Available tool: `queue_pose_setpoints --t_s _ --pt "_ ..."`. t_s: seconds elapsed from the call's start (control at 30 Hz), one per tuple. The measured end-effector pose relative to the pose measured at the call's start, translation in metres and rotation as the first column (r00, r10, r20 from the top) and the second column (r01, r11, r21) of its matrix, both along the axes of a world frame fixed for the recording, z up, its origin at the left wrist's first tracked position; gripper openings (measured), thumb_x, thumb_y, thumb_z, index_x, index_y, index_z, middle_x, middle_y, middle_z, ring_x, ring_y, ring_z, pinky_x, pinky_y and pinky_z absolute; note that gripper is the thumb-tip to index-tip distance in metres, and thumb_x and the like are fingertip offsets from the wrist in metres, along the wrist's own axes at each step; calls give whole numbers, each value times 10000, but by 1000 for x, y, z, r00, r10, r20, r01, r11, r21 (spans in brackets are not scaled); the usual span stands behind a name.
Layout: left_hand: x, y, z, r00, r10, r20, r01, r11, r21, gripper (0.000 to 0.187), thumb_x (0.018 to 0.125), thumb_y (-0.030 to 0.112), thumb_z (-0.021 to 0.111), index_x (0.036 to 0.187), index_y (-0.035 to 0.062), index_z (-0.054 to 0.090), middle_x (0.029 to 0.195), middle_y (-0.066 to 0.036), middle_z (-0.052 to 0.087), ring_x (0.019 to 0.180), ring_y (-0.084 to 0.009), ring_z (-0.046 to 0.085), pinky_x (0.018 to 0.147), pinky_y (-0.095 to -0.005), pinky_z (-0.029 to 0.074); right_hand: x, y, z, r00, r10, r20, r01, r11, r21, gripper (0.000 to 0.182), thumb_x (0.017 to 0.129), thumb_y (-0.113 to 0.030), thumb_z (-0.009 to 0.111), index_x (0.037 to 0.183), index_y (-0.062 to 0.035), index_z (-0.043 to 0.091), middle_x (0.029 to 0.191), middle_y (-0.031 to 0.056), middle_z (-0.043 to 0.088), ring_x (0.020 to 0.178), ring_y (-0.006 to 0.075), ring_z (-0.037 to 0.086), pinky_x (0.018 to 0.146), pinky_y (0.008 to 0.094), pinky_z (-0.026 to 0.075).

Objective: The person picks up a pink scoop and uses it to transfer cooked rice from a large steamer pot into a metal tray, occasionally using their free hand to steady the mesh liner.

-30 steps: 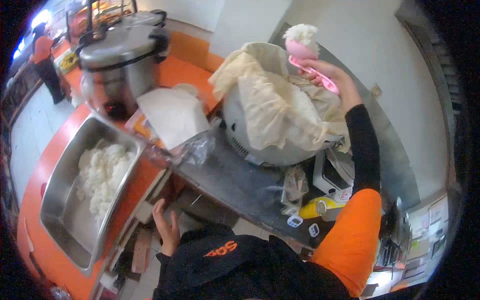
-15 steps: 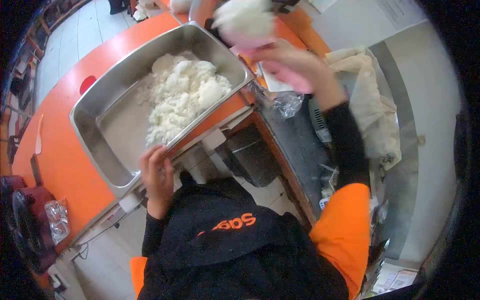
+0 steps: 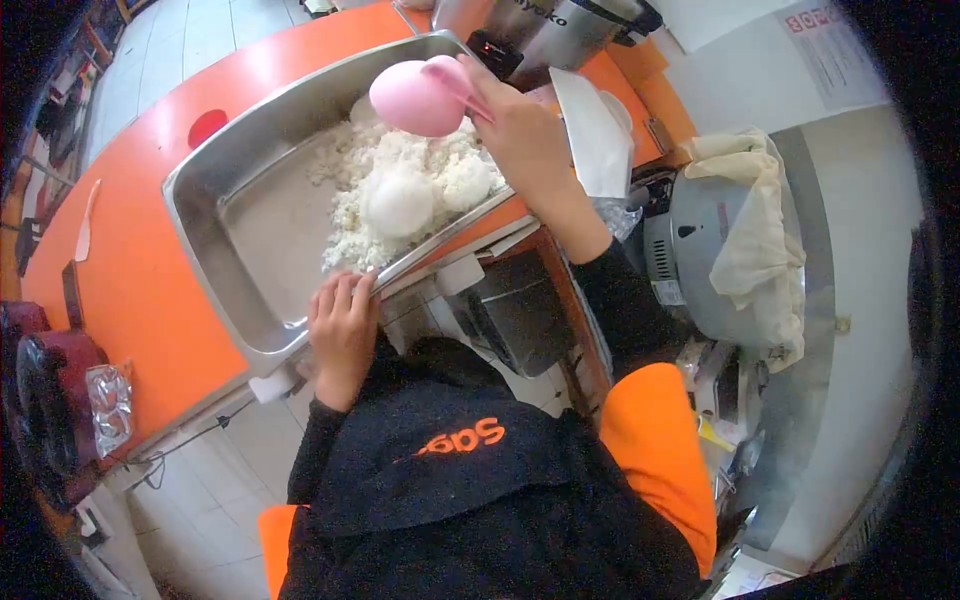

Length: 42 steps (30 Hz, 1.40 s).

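Note:
A deep rectangular steel tray [image 3: 245,275] rests on the orange counter, with a heap of cooked white rice [image 3: 385,195] toward its right side. My right hand [image 3: 525,140] grips the handle of a pink plastic scoop [image 3: 418,98], its bowl upside down above the heap. Below the scoop, a smooth rounded lump of rice sits on the looser grains. At the near edge of the tray, my left hand [image 3: 343,325] has its fingers curled over the rim.
A large steel cooker [image 3: 540,40] stands behind the tray. To the right is a round grey appliance [image 3: 705,260] draped with cream cloth [image 3: 765,240]. A white board-like item [image 3: 592,135] lies by my right wrist. A white plastic knife [image 3: 88,222] and dark red appliance [image 3: 55,400] are at left.
My right hand has brought the scoop from the upper right over the tray and turned it over. Its rice load has dropped onto the heap. My left hand stays at the rim.

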<state>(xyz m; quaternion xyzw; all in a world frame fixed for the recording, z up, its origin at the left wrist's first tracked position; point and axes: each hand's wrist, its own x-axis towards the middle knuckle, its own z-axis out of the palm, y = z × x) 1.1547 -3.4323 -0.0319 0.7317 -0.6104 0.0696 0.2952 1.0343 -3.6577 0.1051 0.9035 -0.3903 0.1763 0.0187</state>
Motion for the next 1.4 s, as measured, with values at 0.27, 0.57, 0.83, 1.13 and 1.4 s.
queue_pose_setpoints --t_s 0.27,0.57,0.83,1.13,1.4 --pt "12 7 3 1000 -9 -1 9 999 -48 271 703 93 642 971 126 622 843 -27 563 920 -203 554 773 -348 434 -49 5 14 956 151 -253 -69 950 304 499 847 -301 541 1319 -219 401 916 186 618 819 354 600 733 420 469" --pt "56 43 30 940 320 -119 -341 892 -296 370 715 126 665 1073 91 580 1078 -115 527 1054 -268 479 906 -412 368 50 -2 -76 865 406 -295 -325 901 287 403 865 -241 481 1260 -173 449 812 150 630 718 338 615 610 431 485" --pt "122 55 -22 492 380 -783 -480 869 120 610 852 222 570 1343 -18 300 1362 -184 356 1279 -300 299 1045 -387 227 30 -120 -103 877 116 -467 -14 976 217 567 780 -430 600 1231 -123 450 896 178 626 825 354 615 699 451 493" --pt "128 57 -21 547 430 -718 -437 878 193 565 907 215 478 1324 -107 273 1403 -212 287 1313 -269 255 1070 -345 182 59 12 -95 949 129 -288 -43 957 288 275 790 -244 555 967 -34 566 740 161 633 705 302 636 597 423 504" --pt "155 52 -18 482 333 -811 -353 920 168 590 884 213 506 1349 -64 271 1425 -192 255 1318 -269 241 1078 -349 165 -20 34 -29 962 -262 74 241 945 220 391 815 -225 537 1168 -61 502 739 152 623 666 312 621 576 447 484"
